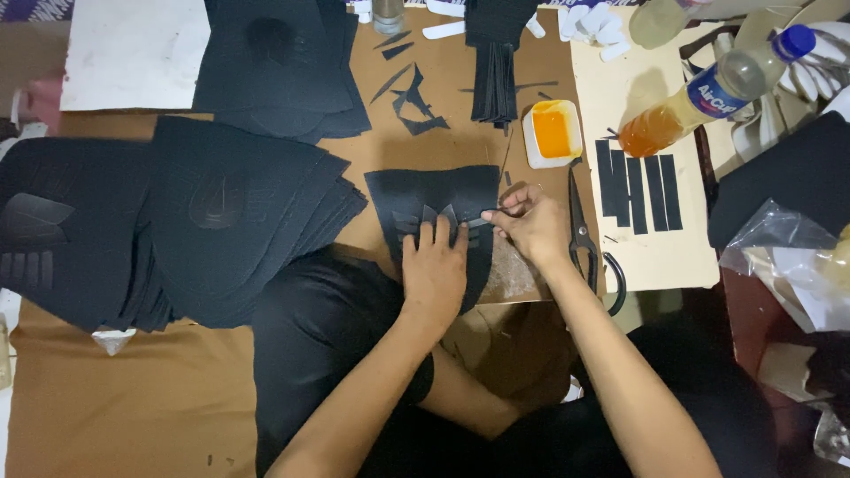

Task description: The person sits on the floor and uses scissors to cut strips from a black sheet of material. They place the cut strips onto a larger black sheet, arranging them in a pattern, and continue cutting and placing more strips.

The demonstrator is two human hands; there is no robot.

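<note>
Brown table [443, 80], matte black sheet [425, 190] (cut slits), hands pressing

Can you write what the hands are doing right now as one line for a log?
left hand: pressing flat on black sheet | right hand: pinching thin strip | scissors: lying beside right hand

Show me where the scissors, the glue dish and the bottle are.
scissors [580, 232], head view, at the pivot.
glue dish [552, 133], head view, on the orange glue.
bottle [708, 93], head view, mid body.
</note>
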